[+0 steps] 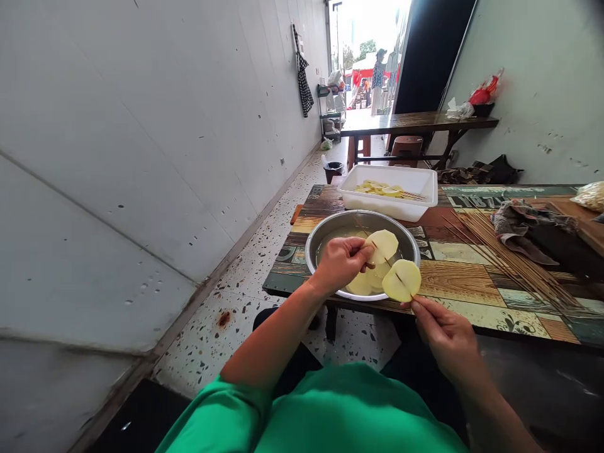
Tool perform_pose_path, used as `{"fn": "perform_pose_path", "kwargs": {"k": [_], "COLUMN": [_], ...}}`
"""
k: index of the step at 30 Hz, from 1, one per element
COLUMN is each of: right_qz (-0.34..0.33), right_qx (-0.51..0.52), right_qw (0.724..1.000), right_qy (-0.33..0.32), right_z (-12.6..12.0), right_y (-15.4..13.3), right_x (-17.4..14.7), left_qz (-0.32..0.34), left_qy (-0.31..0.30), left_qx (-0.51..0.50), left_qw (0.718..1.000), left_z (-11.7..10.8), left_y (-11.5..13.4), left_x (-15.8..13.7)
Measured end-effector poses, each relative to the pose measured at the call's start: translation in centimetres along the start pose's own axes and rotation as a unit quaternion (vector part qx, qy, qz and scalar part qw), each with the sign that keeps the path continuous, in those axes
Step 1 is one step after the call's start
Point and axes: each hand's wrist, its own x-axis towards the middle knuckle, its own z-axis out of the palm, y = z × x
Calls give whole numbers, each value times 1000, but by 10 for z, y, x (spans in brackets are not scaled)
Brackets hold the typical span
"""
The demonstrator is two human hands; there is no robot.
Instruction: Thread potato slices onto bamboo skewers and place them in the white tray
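Note:
My left hand (346,261) pinches the edge of a thin, pale yellow potato slice (384,245) above a metal basin (309,248). A thin wooden skewer (387,260) runs through this slice and through a second potato slice (404,283) nearer to me. The fingertips of my right hand (443,327) are closed on the skewer's near end, at the lower edge of that second slice. Several loose potato slices (359,284) lie in water in the basin, partly hidden by my left hand.
Behind the basin stands a white plastic tub (387,211) with several skewered slices (380,188). On the right of the patterned table (453,277) lie a bundle of bare skewers (514,258) and a crumpled cloth (528,223). A wall (189,157) runs along the left.

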Motion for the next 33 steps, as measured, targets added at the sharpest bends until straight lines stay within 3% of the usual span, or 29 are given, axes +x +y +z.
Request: {"fn": "perform_pose_path", "kwargs": {"k": [5,7,10,13,15,18,22,28,31,33], "right_qz": [-87,-106,-77,-35,-27,-41,-35,-26,-22,-15], "right_qx": [-115,-153,-176,-182,-171,-157,-158,-153,-153,-150], "right_qw": [981,972,971,964,964,970,970,974,974,974], "right_qy": [129,146,144,189,200,182,182,166,166,169], "right_z": [12,11,-5,-21,-25,-21,-17,-23,-24,-25], "right_y": [9,8,5,5,7,9,11,11,13,15], "right_x": [-1,1,6,10,10,9,8,9,9,8], "left_qz": [-20,-22,-14,21,16,-35,-71,-6,3,3], "left_qy": [-29,-48,-74,-25,-14,-115,-223,-331,-327,-283], "left_qx": [18,-15,-58,70,260,452,517,521,505,442], "left_qw": [999,998,995,997,965,884,824,786,799,851], "left_z": [10,10,-7,-36,-50,-53,-39,-16,-18,-27], "left_y": [3,7,11,4,-9,-34,-53,-49,-44,-42], "left_x": [3,4,7,17,27,43,48,39,43,47]}}
